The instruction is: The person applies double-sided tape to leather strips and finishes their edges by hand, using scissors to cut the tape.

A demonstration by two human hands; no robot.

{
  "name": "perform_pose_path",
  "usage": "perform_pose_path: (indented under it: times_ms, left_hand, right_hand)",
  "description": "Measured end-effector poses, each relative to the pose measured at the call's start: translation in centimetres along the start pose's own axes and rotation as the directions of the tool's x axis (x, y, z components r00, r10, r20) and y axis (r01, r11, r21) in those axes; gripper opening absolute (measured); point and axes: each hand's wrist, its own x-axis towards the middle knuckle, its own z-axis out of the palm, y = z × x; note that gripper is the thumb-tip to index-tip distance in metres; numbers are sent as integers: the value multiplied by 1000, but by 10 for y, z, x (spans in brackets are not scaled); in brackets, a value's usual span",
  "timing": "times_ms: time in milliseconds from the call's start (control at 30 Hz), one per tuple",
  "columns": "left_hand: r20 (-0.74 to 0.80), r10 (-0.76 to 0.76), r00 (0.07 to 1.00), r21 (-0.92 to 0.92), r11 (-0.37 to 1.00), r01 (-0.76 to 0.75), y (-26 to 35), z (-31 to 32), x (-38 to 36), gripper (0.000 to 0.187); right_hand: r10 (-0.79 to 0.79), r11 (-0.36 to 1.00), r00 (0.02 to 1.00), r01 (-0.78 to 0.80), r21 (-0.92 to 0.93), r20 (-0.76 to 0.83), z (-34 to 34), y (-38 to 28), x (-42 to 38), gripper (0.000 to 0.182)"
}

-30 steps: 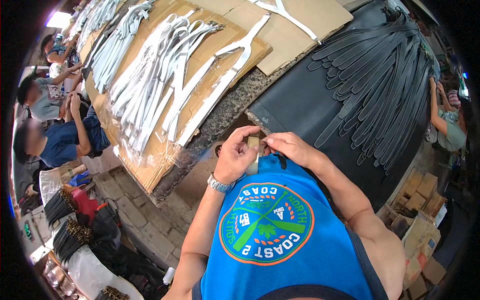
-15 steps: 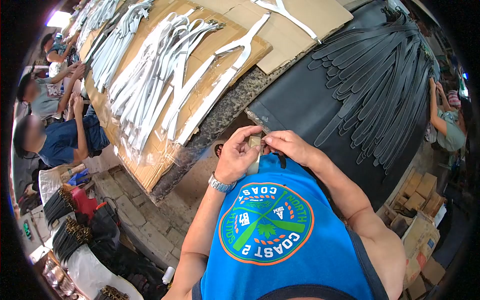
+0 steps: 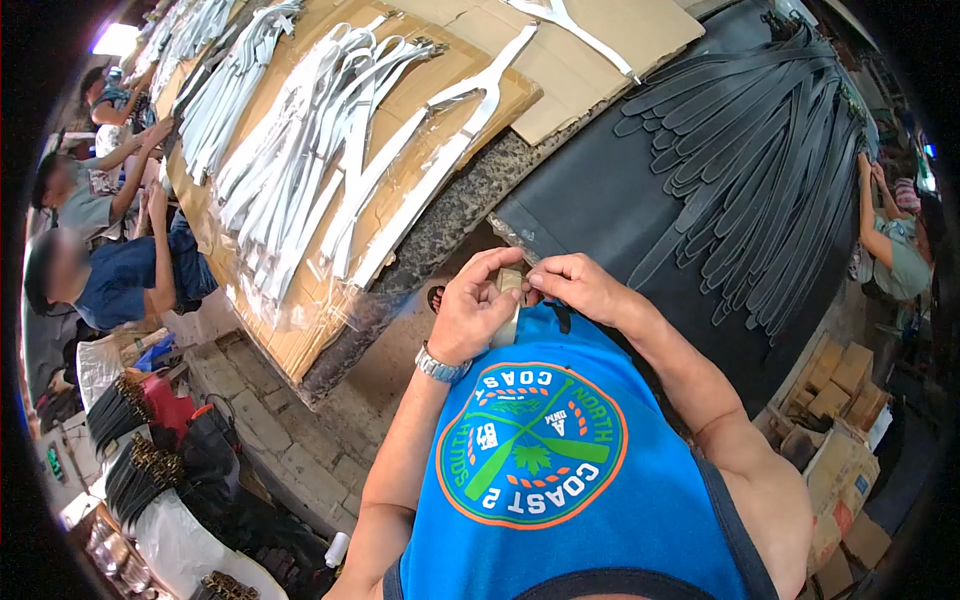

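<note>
In front of the blue shirt, my two hands meet close together. My left hand point(image 3: 474, 312), with a metal watch at its wrist, is closed around a small beige strip-like piece point(image 3: 510, 279); its exact kind is not clear. A pale part of what seems to be the same piece shows below the fingers. My right hand point(image 3: 580, 288) is beside it, thumb and forefinger pinched together at the piece's right side. What those fingertips grip is too small to make out.
Ahead, white straps point(image 3: 300, 150) lie on cardboard point(image 3: 325, 345) over a stone-edged table. Many black straps point(image 3: 740, 170) fan out on a black surface point(image 3: 560, 215) at right. Co-workers point(image 3: 125, 275) sit at left, another person point(image 3: 890, 245) at far right. Cardboard boxes point(image 3: 840, 490) stand lower right.
</note>
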Motion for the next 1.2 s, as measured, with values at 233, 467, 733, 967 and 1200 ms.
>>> perform_pose_path:
  times_ms: [233,467,733,967,1200]
  left_hand:
    - [-1,10,1000,-31,999,-10,1,3,0,47]
    - [18,52,999,52,997,-52,3,5,4,48]
    - [19,47,999,-86,995,-45,5,8,4,78]
    - [3,3,1000,-154,988,-3,11,11,3,89]
    - [-34,-52,998,-89,995,49,0,8,5,70]
  right_hand:
    - [-31,985,984,60,160,-173,-1,-10,-12,28]
    - [22,937,973,60,345,-228,15,-11,7,15]
    - [5,936,977,70,346,-211,13,-13,6,13]
    - [-53,971,968,107,213,-246,13,-12,6,16]
    - [-125,978,951,165,124,-282,14,-9,3,15]
